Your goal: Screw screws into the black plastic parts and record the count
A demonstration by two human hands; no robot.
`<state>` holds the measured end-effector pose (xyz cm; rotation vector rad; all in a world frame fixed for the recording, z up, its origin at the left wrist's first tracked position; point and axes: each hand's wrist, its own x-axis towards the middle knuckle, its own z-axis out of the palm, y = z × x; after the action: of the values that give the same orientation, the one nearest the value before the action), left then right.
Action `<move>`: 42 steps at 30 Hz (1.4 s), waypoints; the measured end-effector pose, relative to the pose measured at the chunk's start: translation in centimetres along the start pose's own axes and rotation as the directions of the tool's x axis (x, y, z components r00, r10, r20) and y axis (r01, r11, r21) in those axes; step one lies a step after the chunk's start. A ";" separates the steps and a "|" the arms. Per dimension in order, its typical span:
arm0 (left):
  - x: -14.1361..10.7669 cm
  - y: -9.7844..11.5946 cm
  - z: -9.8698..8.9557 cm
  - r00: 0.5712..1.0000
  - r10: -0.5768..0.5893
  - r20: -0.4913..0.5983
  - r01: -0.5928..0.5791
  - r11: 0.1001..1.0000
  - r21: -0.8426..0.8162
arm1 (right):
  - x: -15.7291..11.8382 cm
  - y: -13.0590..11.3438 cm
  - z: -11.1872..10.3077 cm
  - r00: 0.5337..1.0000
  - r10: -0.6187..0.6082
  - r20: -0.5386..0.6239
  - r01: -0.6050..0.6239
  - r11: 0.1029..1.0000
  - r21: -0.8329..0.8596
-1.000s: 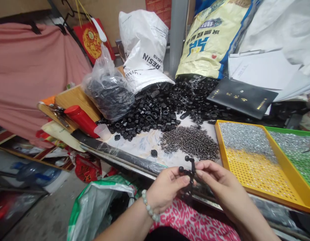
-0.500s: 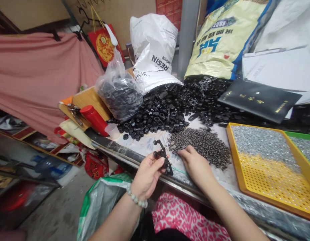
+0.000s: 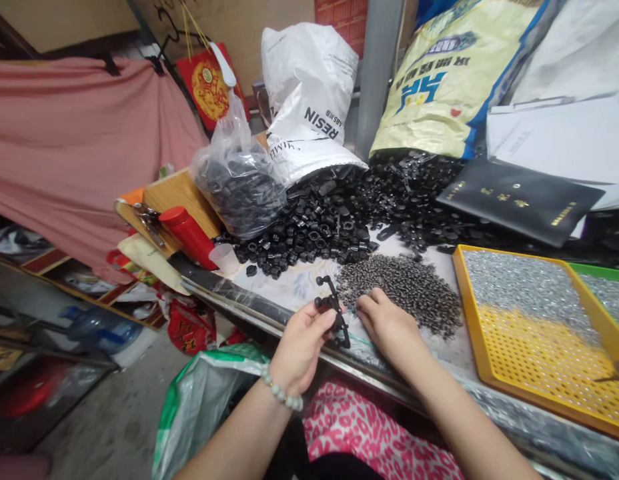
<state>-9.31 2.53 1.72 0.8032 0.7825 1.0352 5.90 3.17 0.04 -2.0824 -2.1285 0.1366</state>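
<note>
The left hand [image 3: 302, 340] is closed on a black branched part [image 3: 333, 310], pinching its middle between the thumb and the fingers. The part is held tilted above the front edge of the worktop [image 3: 289, 287]. Its two round knobs are at the upper left, and its lower end points toward the person. So the part is at the fingertips of the left hand, in the space between both hands, and it is near the right hand [image 3: 389, 327] but does not touch it.

The right hand is over the worktop, a little in from the front edge, with its fingers bent and drawn together. The fingertips are at the near left border of a spread of small dark pieces [image 3: 404, 293]; whether they grip one of these pieces, I cannot tell.

Farther from the front edge, behind both hands, lies a heap of black rings [image 3: 309, 233]. Toward the worktop's right end is a yellow tray [image 3: 468, 313], well apart from the black branched part.
</note>
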 end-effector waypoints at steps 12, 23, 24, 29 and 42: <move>0.2 -0.2 0.2 1.000 0.018 -0.016 -0.018 1.000 0.023 | -0.3 -0.9 0.4 0.999 0.010 -0.047 -0.011 0.999 -0.034; 0.2 -1.0 0.8 0.999 -0.018 -0.035 0.020 0.999 0.036 | -3.0 2.4 1.7 0.982 -0.032 -0.187 0.066 0.981 0.182; 0.2 -1.0 0.9 0.999 -0.019 -0.036 0.021 0.999 0.035 | -2.9 2.3 1.7 0.982 -0.033 -0.185 0.066 0.982 0.179; 0.0 -0.8 1.1 0.999 -0.023 -0.034 0.024 0.999 0.027 | -1.9 1.7 1.5 0.986 -0.004 -0.169 0.030 0.987 0.155; 0.0 -1.4 2.3 0.999 -0.006 0.053 0.007 1.000 -0.026 | -4.4 1.5 -0.5 0.990 0.064 -0.125 0.082 0.456 0.886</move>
<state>-6.75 1.67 1.66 0.8019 0.7248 1.0126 7.52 -1.18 0.02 -1.3399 -1.4130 0.8800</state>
